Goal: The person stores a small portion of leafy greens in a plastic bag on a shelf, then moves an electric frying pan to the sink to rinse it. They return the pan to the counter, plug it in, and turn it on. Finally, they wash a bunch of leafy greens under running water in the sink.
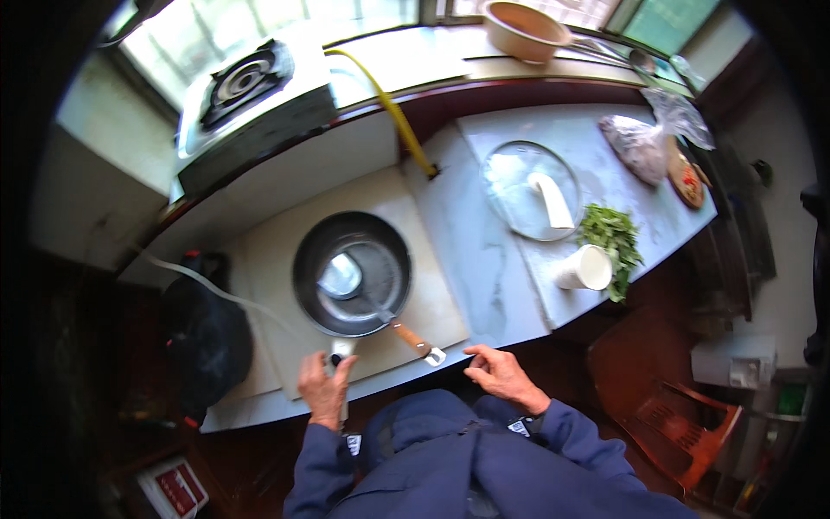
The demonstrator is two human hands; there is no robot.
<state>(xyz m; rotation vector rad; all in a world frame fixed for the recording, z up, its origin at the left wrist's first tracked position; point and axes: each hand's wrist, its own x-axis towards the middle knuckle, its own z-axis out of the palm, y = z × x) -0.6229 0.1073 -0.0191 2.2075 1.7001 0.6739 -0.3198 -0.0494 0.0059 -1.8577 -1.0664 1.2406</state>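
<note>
A dark deep frying pan (382,240) sits on a beige board on the counter. In it rests a metal spatula (340,276), its wooden handle (408,337) leaning over the pan's rim toward me. My left hand (324,386) has thumb and fingers closed around the pan's pale handle (343,347), which points at me. By the counter's front edge, my right hand (502,376) holds nothing. Its fingers are slightly curled and apart, just right of the spatula handle's tip. Farther right lie a glass lid (512,188) with a cream handle, a white cup (590,269) and leafy greens (613,233).
A gas stove (249,84) stands on the raised ledge; a yellow hose (389,104) drops to the counter. A black appliance (207,331) is at left. Right are a filled plastic bag (635,146) and a small board (684,172) with chopped red pieces. A chair (674,422) stands below.
</note>
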